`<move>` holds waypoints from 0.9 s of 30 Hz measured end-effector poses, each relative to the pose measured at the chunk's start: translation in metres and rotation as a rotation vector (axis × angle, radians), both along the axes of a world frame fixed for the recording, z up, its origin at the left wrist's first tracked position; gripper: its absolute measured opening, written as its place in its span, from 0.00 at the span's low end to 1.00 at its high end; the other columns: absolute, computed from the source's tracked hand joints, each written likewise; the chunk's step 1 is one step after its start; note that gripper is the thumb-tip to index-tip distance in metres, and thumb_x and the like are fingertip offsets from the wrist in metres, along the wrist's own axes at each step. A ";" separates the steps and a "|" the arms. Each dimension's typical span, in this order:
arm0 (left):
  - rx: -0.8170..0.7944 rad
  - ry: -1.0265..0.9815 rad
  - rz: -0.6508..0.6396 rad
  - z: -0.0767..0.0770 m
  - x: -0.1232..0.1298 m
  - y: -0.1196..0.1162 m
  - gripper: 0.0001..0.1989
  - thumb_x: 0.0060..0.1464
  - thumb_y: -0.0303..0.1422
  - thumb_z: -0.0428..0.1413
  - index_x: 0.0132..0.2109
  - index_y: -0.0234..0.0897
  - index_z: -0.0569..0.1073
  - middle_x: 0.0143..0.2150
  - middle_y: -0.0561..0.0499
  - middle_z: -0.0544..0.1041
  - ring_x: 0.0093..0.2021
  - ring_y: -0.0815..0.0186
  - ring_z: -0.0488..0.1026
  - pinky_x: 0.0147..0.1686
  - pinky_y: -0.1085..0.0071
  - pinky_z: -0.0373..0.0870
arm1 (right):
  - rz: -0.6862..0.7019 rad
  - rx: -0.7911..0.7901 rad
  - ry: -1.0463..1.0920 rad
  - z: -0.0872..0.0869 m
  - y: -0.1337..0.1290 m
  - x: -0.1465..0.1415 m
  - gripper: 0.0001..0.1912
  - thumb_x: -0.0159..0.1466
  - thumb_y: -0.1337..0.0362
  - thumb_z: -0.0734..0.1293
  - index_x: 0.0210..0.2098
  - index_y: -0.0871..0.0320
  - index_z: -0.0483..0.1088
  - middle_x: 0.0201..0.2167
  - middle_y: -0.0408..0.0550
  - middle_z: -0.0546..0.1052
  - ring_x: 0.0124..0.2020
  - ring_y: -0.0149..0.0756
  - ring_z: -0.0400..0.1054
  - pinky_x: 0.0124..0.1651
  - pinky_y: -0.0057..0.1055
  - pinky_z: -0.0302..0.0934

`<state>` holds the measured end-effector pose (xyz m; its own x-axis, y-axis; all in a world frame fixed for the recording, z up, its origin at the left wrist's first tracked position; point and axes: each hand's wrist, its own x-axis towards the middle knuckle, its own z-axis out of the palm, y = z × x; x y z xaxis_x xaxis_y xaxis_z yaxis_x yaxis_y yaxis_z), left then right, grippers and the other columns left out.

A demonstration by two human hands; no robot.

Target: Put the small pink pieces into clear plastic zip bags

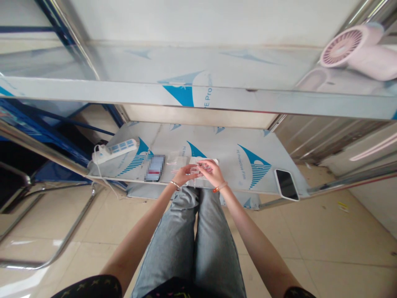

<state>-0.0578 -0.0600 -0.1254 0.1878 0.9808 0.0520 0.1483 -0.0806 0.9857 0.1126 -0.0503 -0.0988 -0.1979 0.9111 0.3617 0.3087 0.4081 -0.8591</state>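
Note:
My left hand (185, 174) and my right hand (213, 174) meet over the front edge of the lower shelf (214, 140), fingers bent and close together. Between the fingertips is something small, pinkish and partly see-through, too fine to make out. Under the hands lies a white sheet or packet (215, 162). A thin see-through plastic bag (176, 158) rests just left of it, with small pinkish bits close to my left fingers. Farther left sits a phone (156, 167) with its screen lit and blurred out.
A white power strip (120, 147) with a cable lies at the shelf's left end. Another phone (287, 185), white-edged, lies at the right front corner. Above runs an upper shelf (124, 91), bearing a pink handheld fan (347, 47). A metal-framed chair (71, 227) stands left.

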 end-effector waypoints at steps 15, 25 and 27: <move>-0.022 0.033 0.105 0.021 0.024 -0.026 0.24 0.36 0.43 0.67 0.39 0.33 0.73 0.31 0.51 0.75 0.29 0.69 0.69 0.31 0.73 0.65 | 0.004 -0.241 0.207 -0.031 -0.060 -0.015 0.41 0.51 0.66 0.69 0.62 0.49 0.55 0.60 0.52 0.63 0.55 0.43 0.64 0.48 0.37 0.66; -0.083 -0.122 0.163 0.024 0.031 -0.042 0.22 0.43 0.46 0.63 0.40 0.34 0.71 0.27 0.53 0.72 0.27 0.70 0.70 0.25 0.75 0.66 | -0.171 -0.455 0.587 -0.026 -0.058 -0.012 0.23 0.51 0.52 0.70 0.42 0.56 0.68 0.39 0.50 0.77 0.37 0.43 0.74 0.34 0.36 0.72; -0.072 -0.129 0.192 0.024 0.029 -0.044 0.20 0.45 0.46 0.61 0.37 0.34 0.72 0.24 0.55 0.70 0.25 0.72 0.68 0.25 0.75 0.65 | -0.136 -0.512 0.617 -0.019 -0.064 -0.009 0.20 0.50 0.51 0.71 0.38 0.55 0.70 0.38 0.48 0.78 0.34 0.43 0.75 0.31 0.36 0.72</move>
